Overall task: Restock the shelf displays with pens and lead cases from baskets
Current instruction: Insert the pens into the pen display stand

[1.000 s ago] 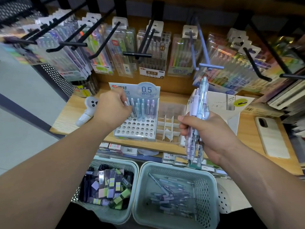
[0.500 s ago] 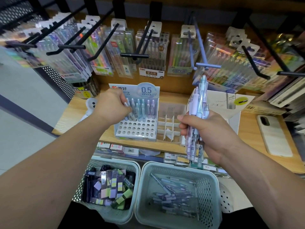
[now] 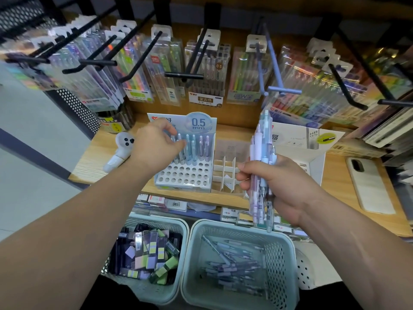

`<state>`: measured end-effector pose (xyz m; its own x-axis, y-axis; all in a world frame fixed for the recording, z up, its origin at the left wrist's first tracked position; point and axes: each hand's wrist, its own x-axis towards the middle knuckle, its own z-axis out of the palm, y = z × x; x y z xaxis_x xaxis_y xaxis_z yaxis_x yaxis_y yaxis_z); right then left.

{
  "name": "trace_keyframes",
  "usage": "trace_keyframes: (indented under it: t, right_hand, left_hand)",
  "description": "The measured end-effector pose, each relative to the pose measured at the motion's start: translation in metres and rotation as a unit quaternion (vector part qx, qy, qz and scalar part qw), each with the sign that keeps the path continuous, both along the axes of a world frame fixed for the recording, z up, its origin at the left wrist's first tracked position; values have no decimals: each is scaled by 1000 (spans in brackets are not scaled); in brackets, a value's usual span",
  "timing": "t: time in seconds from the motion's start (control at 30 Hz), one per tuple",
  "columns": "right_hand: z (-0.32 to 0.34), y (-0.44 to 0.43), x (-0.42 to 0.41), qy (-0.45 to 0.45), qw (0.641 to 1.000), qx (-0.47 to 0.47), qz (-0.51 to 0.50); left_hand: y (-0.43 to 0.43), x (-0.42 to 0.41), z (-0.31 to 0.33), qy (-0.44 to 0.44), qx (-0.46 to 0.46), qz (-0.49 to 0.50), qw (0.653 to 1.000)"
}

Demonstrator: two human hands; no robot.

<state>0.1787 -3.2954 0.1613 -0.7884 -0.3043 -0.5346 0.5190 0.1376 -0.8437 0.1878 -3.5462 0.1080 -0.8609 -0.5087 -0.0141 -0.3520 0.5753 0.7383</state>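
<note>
Head view: pen rack (image 3: 183, 175) on shelf (image 3: 93, 166), back rows hold seated pens (image 3: 194, 148). Left hand (image 3: 156, 148) fingers, clenched a second ago, now loose and spread, so pen placed. Right hand (image 3: 288, 189) grips pen bundle (image 3: 261, 153) above pen basket (image 3: 288, 260); next pen due.

Pale wood-grain shelf board (image 3: 93, 166), matt, faintly rough. White plastic pen stand with round holes (image 3: 183, 176), smooth and glossy. Translucent pastel plastic pens (image 3: 263, 139), shiny. Left pale green plastic lattice basket (image 3: 161, 221) and right pale green plastic lattice basket (image 3: 283, 260), satin. Clear plastic hanging packs (image 3: 206, 86), highly reflective. Black metal peg hooks (image 3: 143, 56), matt. White card dividers (image 3: 223, 168), dull. Far left, black perforated metal panel (image 3: 78, 106).
</note>
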Motion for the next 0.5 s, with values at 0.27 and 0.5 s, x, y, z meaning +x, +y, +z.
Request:
trace_keyframes:
  t: [0.27,0.5]
  right_hand:
    - [1,-12,13,-33,992,-18,116]
    - [-2,-18,21,-13,991,-18,129]
  left_hand:
    - [72,34,43,-80,383,-141,909]
    - [76,46,35,-78,418,-142,894]
